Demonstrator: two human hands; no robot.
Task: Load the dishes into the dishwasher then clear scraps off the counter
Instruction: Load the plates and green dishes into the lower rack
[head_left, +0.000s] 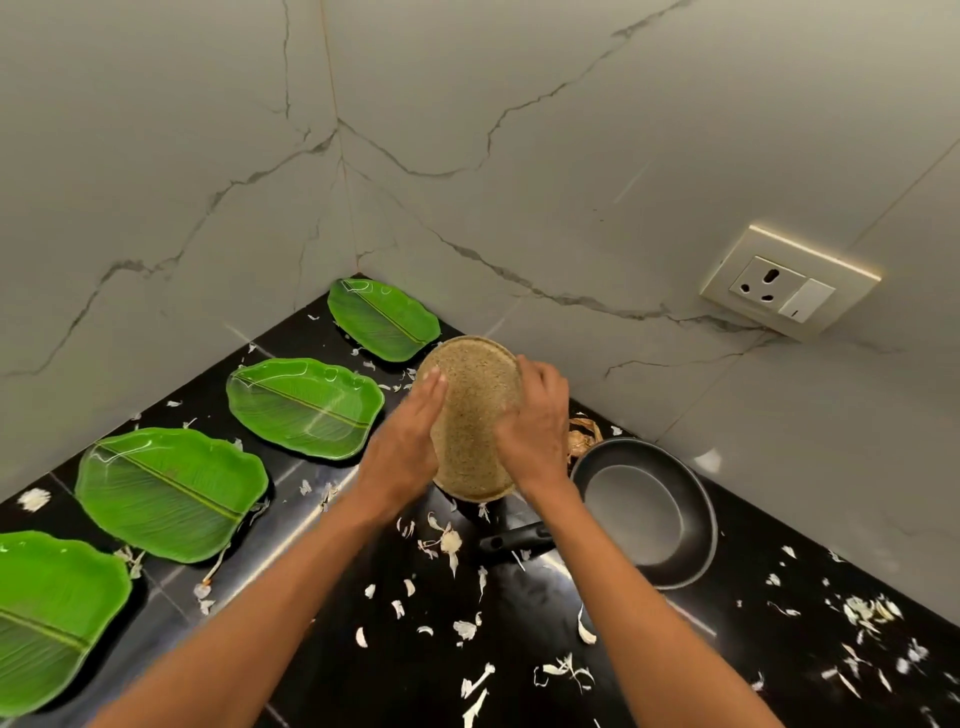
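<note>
A speckled tan oval plate (470, 415) is tilted up above the black counter (395, 665), held between both hands. My left hand (410, 441) presses flat against its left edge with straight fingers. My right hand (535, 421) grips its right edge with curled fingers. Several green leaf-shaped plates lie in a row on the left: one in the corner (383, 318), one nearer (306, 408), a third (169, 493), and one at the frame's left edge (49, 618). A black frying pan (644, 512) sits right of the hands. White garlic-peel scraps (447, 540) litter the counter.
Marble-look walls meet in a corner behind the plates. A wall socket with switch (787, 283) sits on the right wall. Brown onion skin (584, 436) lies behind the pan. More peel scraps (867, 613) are spread along the right side of the counter.
</note>
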